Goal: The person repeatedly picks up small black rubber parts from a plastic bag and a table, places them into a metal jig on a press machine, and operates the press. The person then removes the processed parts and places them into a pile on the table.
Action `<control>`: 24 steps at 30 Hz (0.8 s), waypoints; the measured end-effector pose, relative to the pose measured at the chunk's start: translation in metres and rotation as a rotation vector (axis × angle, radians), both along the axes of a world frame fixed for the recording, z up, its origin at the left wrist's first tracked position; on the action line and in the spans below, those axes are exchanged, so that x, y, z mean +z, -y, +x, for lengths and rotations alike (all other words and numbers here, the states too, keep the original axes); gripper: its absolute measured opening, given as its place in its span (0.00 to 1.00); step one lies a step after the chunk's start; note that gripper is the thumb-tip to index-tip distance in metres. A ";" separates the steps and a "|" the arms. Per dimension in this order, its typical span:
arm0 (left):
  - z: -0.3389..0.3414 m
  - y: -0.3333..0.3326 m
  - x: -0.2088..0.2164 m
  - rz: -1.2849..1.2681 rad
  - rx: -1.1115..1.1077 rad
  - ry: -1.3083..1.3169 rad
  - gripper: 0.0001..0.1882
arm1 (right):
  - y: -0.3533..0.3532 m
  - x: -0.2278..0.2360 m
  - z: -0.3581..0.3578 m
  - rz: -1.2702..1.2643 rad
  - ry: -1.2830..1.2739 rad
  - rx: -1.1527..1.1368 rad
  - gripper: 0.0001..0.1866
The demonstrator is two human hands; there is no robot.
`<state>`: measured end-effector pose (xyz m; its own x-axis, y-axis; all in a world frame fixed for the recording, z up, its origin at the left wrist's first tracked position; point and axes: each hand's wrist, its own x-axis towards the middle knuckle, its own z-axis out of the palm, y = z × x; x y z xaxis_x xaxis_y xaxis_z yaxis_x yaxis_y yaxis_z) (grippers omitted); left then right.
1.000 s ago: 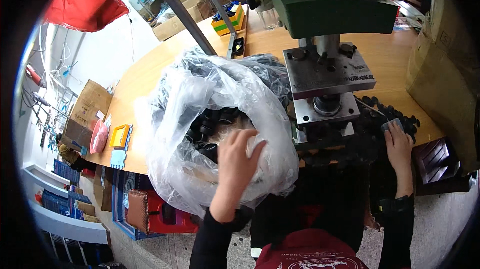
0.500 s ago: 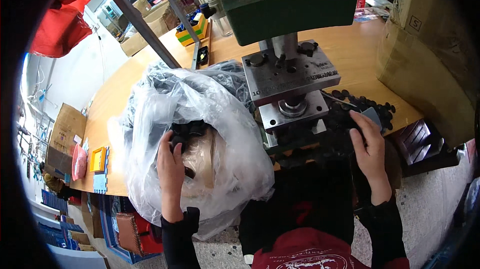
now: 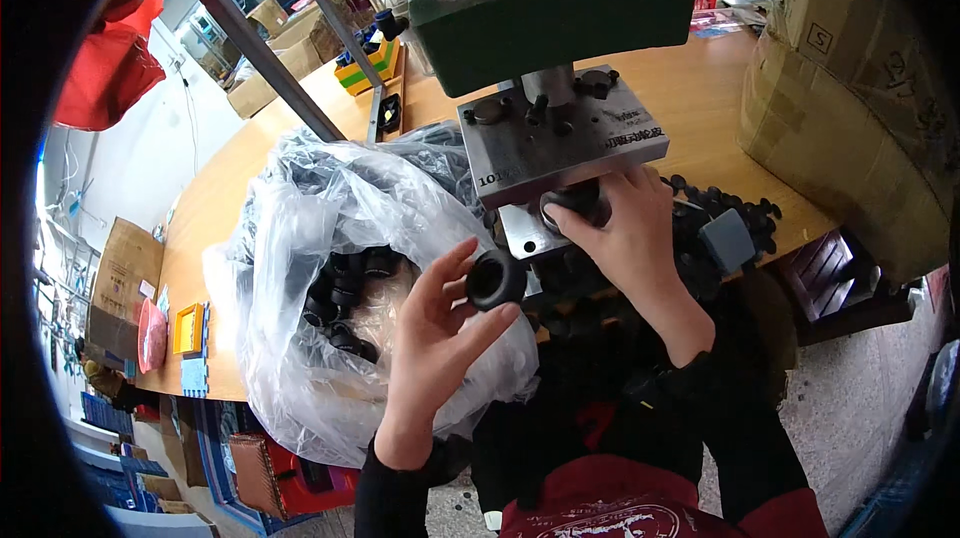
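Note:
My left hand (image 3: 430, 338) holds a black rubber ring (image 3: 495, 280) between thumb and fingers, its round hole showing, just in front of the press. Beneath the upper steel plate (image 3: 560, 138) of the green press (image 3: 550, 28), my right hand (image 3: 640, 238) is closed round another black ring (image 3: 575, 203). That ring is at the lower steel block (image 3: 522, 233); whether it sits on the block or is lifted off is hidden by the fingers. Left of the press, a clear plastic bag (image 3: 290, 198) lies open with several black rings (image 3: 345, 288) inside.
Small black round pieces (image 3: 745, 213) are heaped on the wooden table (image 3: 700, 88) right of the press, near a grey block (image 3: 728, 241). A tall cardboard box (image 3: 850, 98) bounds the right side. At the far left are a yellow tray (image 3: 187, 328) and a pink basin (image 3: 152, 335).
My left hand has come out of the bag and moved right with a black ring. My right hand has moved left from beside the heap to under the press plate, onto another ring.

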<state>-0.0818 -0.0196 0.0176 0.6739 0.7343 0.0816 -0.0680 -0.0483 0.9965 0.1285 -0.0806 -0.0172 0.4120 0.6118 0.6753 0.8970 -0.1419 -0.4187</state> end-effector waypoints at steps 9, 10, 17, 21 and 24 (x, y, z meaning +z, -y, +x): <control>0.082 -0.029 -0.027 0.654 0.098 -0.220 0.22 | 0.172 -0.081 0.041 -0.287 -0.458 -0.246 0.31; 0.084 -0.031 -0.020 0.665 0.057 -0.229 0.23 | 0.202 -0.104 0.055 -0.479 -0.352 -0.328 0.39; 0.101 -0.030 -0.017 0.860 0.072 -0.318 0.23 | 0.249 -0.121 0.083 -0.491 -0.423 -0.444 0.37; 0.094 -0.016 -0.031 0.806 0.223 -0.233 0.22 | 0.173 -0.082 0.092 -0.467 -0.172 -0.300 0.29; 0.083 -0.006 -0.037 0.856 0.339 -0.199 0.25 | 0.139 -0.086 0.099 -0.594 0.019 -0.371 0.28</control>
<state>0.0015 -0.0141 -0.0194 0.4951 0.6372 0.5907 0.2511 -0.7557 0.6048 0.2274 -0.2194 -0.1027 0.6564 0.7009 0.2792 0.7515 -0.6399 -0.1604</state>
